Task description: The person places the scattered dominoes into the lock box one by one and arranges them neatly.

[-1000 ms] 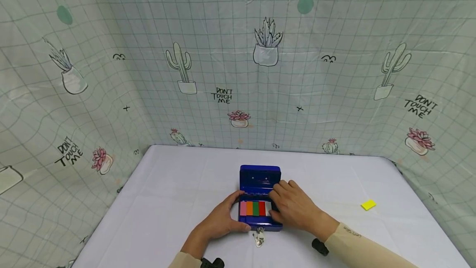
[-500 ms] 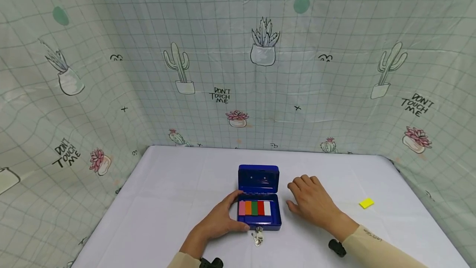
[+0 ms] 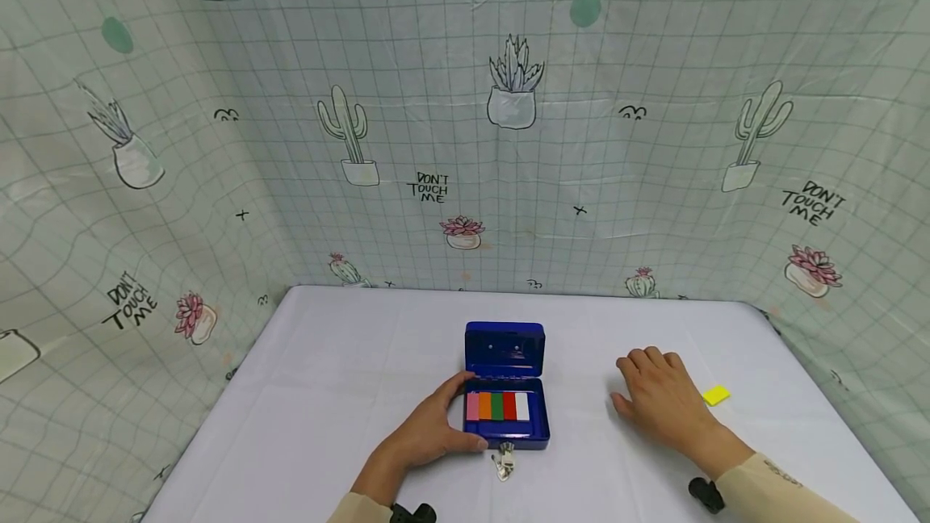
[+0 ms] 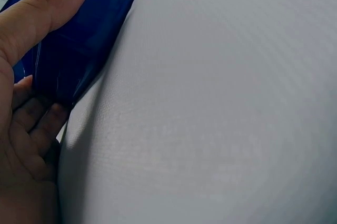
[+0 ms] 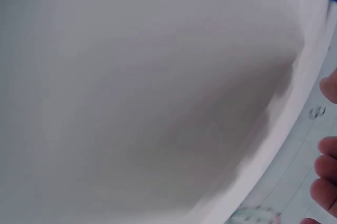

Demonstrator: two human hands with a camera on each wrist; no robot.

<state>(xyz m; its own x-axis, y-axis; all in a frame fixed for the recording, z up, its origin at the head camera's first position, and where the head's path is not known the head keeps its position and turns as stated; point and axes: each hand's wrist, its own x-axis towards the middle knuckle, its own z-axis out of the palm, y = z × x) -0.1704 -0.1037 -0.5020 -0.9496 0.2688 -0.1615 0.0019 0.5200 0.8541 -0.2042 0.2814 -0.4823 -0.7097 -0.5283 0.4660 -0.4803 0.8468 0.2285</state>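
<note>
A small blue metal lockbox (image 3: 541, 426) stands on the table with its lid (image 3: 504, 349) raised. Inside lies a row of pink, orange, green, red and white (image 3: 522, 407) rectangular pieces. Keys (image 3: 504, 465) hang from the lock at its front. My left hand (image 3: 429, 426) grips the box by its left side, thumb on the front and fingertips at the back corner; the left wrist view shows the thumb (image 4: 47, 11) against the blue wall. My right hand (image 3: 664, 398), fingers loosely bent and holding nothing, is over the table just left of a flat yellow piece (image 3: 716, 395).
A white cloth covers the table (image 3: 349, 345). Behind and to both sides hangs a grid-patterned curtain (image 3: 581, 144) printed with cacti. A dark wrist camera (image 3: 706, 495) shows at the right sleeve.
My right hand has left the right side of the box and moved right, to beside the yellow piece. The white piece has come into full view. My left hand keeps its hold.
</note>
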